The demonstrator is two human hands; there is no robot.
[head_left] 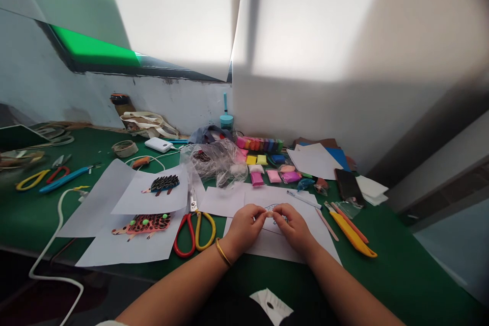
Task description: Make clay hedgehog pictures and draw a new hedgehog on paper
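Note:
My left hand (245, 227) and my right hand (294, 228) meet above white paper (263, 249). Between their fingertips they pinch a small pale pink piece of clay (269, 214). Just behind the fingers, a blue line drawing (273, 208) on the paper is partly hidden. To the left of my left hand lie scissors (194, 229) with one red and one yellow handle. Soft clay packets (257, 179) in several colours sit beyond the hands. A pen (303, 198) rests on the paper near my right hand.
Paper sheets at left carry a dark hedgehog figure (164, 183) and a pink one (143, 225). A yellow cutter (351, 234) and a phone (349, 186) lie right. Crumpled plastic (214, 160) is behind. A white cable (57, 244) hangs over the front edge.

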